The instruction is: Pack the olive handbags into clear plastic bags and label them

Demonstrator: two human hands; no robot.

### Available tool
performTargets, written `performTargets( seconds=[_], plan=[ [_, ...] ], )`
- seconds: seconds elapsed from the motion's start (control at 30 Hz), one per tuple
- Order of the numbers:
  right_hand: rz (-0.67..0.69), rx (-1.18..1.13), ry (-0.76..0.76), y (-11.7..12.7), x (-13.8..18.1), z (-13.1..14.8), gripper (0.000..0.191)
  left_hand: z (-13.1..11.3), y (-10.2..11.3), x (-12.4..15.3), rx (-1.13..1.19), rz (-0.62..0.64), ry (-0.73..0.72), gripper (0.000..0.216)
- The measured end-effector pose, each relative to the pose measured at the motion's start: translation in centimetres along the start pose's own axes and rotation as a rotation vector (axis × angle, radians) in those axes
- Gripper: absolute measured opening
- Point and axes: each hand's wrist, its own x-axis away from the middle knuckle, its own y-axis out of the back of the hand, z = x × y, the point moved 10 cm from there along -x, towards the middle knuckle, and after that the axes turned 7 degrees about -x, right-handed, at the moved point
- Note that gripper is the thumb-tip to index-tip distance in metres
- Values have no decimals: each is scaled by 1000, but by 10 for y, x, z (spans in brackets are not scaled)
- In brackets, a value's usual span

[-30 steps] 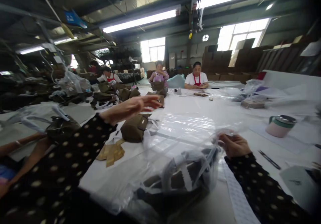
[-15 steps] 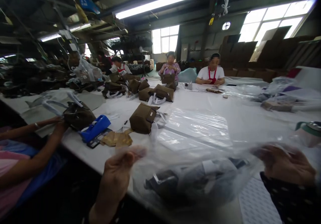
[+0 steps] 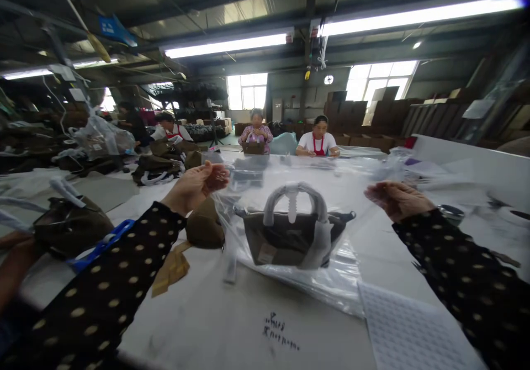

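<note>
A clear plastic bag (image 3: 232,229) hangs spread between my two hands over the white table. Inside it sits a dark handbag (image 3: 273,240), upright, its arched handles (image 3: 273,199) wrapped in pale film. My left hand (image 3: 196,185) pinches the plastic bag's upper left edge. On the far side, my right hand (image 3: 399,199) grips its upper right edge, fingers closed. A brown handbag (image 3: 205,226) stands on the table just below my left wrist. Under the hanging bag lie flat, shiny plastic bags (image 3: 339,290).
Brown paper pieces (image 3: 171,270) and a blue tool (image 3: 101,246) lie at left, partly behind my sleeve. A co-worker's hand (image 3: 19,248) touches another brown handbag (image 3: 77,229). A patterned white sheet (image 3: 409,326) lies front right. Two people (image 3: 318,138) sit across the table.
Both hands have moved up and farther over the table, lifting the plastic bag. The handbag, earlier lying low and blurred in the plastic, now shows upright. My view has turned right.
</note>
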Motion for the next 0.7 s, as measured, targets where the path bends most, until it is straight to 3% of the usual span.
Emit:
performTargets(
  seconds=[0.03,0.1,0.2,0.3,0.4,0.5,0.6,0.7],
  plan=[
    [25,-71,-100,10,2,-10,13,0,0,11,-9,49,-21,26],
    [93,-135,-280,31,18,-38,19,25,3,38,-67,138,19,28],
    [253,48,-412,61,65,-96,34,107,2,85,-214,312,186,36],
    [385,237,-538,82,127,-156,40,194,-2,132,-226,405,358,41],
    [484,368,-609,90,181,-178,44,251,-13,174,-225,494,479,43],
    [630,577,-438,69,213,-147,50,261,-24,201,-397,639,374,37],
    [725,733,-111,19,253,-106,68,248,-30,214,-601,801,137,33],
    [911,777,-47,-39,334,-122,92,241,-25,222,-769,923,-32,45]
  ],
)
